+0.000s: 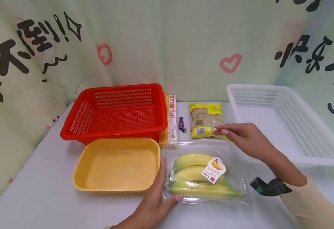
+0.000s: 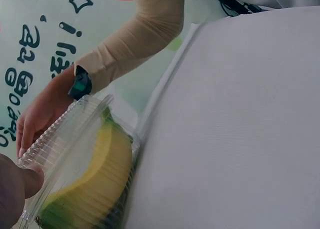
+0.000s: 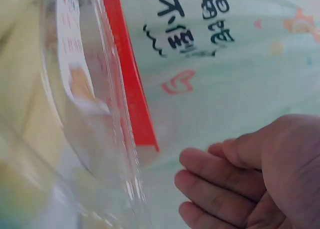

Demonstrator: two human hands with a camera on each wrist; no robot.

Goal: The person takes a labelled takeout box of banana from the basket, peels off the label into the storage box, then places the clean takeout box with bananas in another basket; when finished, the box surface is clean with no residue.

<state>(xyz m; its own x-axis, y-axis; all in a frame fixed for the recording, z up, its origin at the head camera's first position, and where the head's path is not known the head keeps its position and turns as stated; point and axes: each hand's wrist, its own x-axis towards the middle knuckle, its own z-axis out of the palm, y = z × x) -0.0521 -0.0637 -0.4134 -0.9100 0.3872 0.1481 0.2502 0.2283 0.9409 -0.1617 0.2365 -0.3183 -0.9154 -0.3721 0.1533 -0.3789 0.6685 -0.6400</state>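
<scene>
While I hold the clear box [image 1: 228, 152] with the left hand [image 1: 153, 206], its fingers lie along the box's left side and the thumb presses near the front left corner. The box sits toward the middle of the tabletop's [image 1: 46, 190] near edge; I cannot tell whether its base touches down. Through its lid I see bananas [image 1: 188, 175] lying side by side, under a white banana label [image 1: 213, 170].

With the right hand [image 1: 245, 140] I have hold of nothing: its fingers are loosely bent, the thumb close to the index finger. In the head view they overlap the near right corner of a yellow bag [image 1: 202, 117], though I cannot tell if they touch it.

Beside that bag, toward the tabletop's left edge, lie a purple candy [image 1: 181, 124] and then a pasta box [image 1: 172, 117], partly hidden by the red basket [image 1: 124, 117] at the far left corner. I see the yellow tub [image 1: 118, 165] just before that basket, and the white basket [image 1: 287, 127] by the far right corner.
</scene>
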